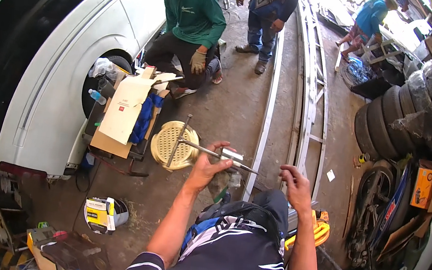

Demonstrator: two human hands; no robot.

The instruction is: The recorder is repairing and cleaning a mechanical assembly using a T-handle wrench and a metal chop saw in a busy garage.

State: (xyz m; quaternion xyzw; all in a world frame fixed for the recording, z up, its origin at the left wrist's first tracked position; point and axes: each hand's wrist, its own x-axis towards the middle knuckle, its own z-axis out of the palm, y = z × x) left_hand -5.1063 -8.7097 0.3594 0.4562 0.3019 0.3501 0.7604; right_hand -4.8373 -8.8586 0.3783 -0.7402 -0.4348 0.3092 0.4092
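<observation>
Left hand [208,169]: fingers and thumb wrapped about a T-handled rod [198,147] where it carries a metal block [231,158]; thumb on the block. Right hand [299,189]: fingers loosely bent, not clenched, nothing seen in them; apart from the rod's thin end, which points their way.

Rod runs left from the left fingers to a crossbar [178,142], which overlaps a cream stool [161,147] in view; contact cannot be told.

Risks, judged: a slack thumb could let the block slide along the shaft. Most of the length hangs left of the grip, so the handle end could dip and knock the stool. Bringing hands together carelessly could jab the right fingertips on the thin end.

Counts, outward from the fingers: one rod, one crossbar, one block, one stool. Behind-left of the left fingers, one bucket [119,214]. Ahead of the right fingers, one metal ladder [315,88]. Far right of them, tyres [387,122], at least four, overlapping. Beyond both hands, three people: one crouching in green [201,15], one standing [268,5], one stooping in blue [370,18].
</observation>
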